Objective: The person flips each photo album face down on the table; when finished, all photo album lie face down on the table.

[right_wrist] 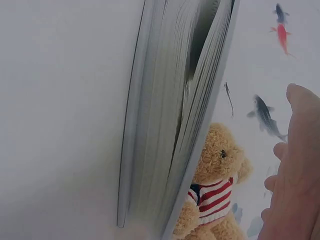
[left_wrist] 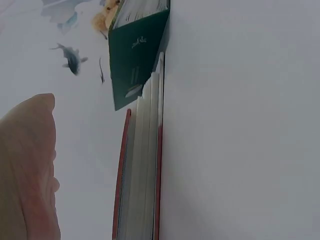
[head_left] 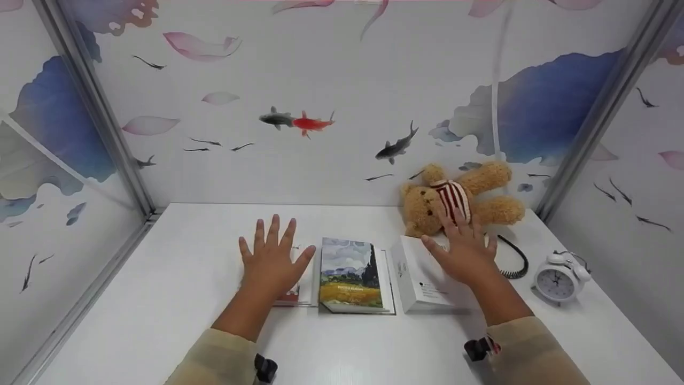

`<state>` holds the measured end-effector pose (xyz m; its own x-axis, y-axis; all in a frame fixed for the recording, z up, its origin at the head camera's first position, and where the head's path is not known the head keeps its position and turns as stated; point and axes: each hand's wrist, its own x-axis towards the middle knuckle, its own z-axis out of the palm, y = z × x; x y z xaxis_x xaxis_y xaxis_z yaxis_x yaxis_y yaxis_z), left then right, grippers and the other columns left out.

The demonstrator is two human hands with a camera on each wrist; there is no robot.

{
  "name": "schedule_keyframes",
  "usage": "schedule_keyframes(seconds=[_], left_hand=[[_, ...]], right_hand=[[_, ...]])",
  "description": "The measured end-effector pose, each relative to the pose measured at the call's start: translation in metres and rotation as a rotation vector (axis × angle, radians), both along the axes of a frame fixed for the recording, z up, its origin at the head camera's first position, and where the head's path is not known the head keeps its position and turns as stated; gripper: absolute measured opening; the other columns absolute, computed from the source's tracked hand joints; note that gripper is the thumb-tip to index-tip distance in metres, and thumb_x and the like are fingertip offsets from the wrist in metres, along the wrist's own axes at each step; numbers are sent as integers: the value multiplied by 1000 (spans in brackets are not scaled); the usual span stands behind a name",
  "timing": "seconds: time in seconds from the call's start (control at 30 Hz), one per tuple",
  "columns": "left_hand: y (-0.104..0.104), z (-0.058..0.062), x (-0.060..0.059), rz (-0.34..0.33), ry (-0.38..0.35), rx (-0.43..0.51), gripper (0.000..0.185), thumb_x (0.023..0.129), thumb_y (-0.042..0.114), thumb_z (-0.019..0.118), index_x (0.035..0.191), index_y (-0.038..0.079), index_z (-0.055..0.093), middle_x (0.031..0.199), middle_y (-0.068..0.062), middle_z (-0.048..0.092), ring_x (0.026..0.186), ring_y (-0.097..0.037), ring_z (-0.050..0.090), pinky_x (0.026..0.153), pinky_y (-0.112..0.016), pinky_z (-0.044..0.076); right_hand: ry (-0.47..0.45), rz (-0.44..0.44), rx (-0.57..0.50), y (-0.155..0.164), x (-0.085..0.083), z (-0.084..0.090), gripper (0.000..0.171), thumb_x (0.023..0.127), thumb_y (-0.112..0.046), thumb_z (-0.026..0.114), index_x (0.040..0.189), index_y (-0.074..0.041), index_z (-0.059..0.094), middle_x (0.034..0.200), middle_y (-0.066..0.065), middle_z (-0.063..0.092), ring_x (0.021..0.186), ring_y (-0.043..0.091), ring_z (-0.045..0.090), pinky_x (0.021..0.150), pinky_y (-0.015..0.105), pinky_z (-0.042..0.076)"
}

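My left hand [head_left: 273, 267] is spread flat with fingers apart above a red-covered book [head_left: 291, 297], partly hiding it. In the left wrist view, this book's page edges [left_wrist: 142, 165] lie beside the hand, with space between them. My right hand [head_left: 467, 256] is likewise spread above a thick white book [head_left: 419, 278] and covers part of it. Its cream pages [right_wrist: 160, 115], slightly parted, show in the right wrist view. Neither hand holds anything. Between the hands lies a book with a painted landscape cover [head_left: 350, 272].
A brown teddy bear [head_left: 422, 208] in a striped top lies at the back right against the wall. A black coiled band [head_left: 521, 262] and a white twin-bell alarm clock [head_left: 556, 280] are right of the white book. Printed panels with metal posts [head_left: 96, 107] border the white table [head_left: 176, 278].
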<state>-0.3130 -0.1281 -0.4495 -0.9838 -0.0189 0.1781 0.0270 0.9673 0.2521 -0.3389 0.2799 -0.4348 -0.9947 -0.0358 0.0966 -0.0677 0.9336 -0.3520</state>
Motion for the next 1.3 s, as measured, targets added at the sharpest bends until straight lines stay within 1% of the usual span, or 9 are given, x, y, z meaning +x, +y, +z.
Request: schedule_keyframes(seconds=[0.13,0.23,0.47,0.57,0.73,0.9,1.07,1.13,1.3], left_hand=[[18,1,0,-38,15,19,90,101,81,39,173,35,13,184,-7,3,170,-39,-6,130,-77,-2],[33,1,4,-83,21,52,88,101,81,37,173,36,14,184,-6,5,170,-38,-4,131,-76,1],[70,-4,13,-190,-23,170,84,103,78,37,173,34,18,183,-5,10,171,-36,-1,133,-73,5],[85,-6,13,-221,-53,193,84,104,78,37,173,35,18,183,-4,11,171,-35,0,134,-71,7],[108,-5,15,-286,-98,235,83,105,75,36,173,34,17,183,-4,12,171,-35,2,134,-69,9],[130,-4,18,-333,-125,264,82,106,73,37,173,30,17,182,-6,17,170,-35,8,134,-67,15],[154,-6,19,-368,-151,322,79,108,67,43,173,28,21,180,-4,23,170,-34,14,134,-65,22],[163,-7,20,-396,-157,342,78,108,63,46,173,27,21,180,-3,25,169,-34,16,134,-62,24],[182,-12,25,-438,-204,416,82,105,57,55,173,26,21,180,-5,24,168,-31,21,134,-55,28]], right_hand=[[2,13,-42,6,4,4,95,96,-90,30,172,-42,-1,183,12,-7,165,49,-21,119,85,-16],[22,36,-70,11,7,4,91,100,-85,33,173,-38,6,183,14,-2,165,49,-18,121,85,-13],[34,72,-99,21,12,-5,89,104,-77,40,173,-26,19,182,16,9,166,51,-7,124,83,-3],[30,72,-94,26,12,-8,91,104,-78,40,173,-22,20,181,17,11,166,51,-4,123,85,2],[26,83,-108,36,12,-10,91,104,-77,39,173,-22,20,180,19,14,165,55,3,120,88,8],[10,112,-150,48,11,-15,90,105,-73,41,173,-19,18,180,21,16,162,57,11,123,84,13],[-64,118,-255,56,10,-21,91,105,-75,39,174,-20,14,179,23,15,162,57,16,124,81,18],[-118,121,-307,57,9,-24,90,105,-76,38,174,-23,15,180,22,14,162,57,15,123,82,19],[-273,116,-359,58,10,-29,87,105,-75,41,174,-27,17,180,21,14,163,57,13,122,83,20]])
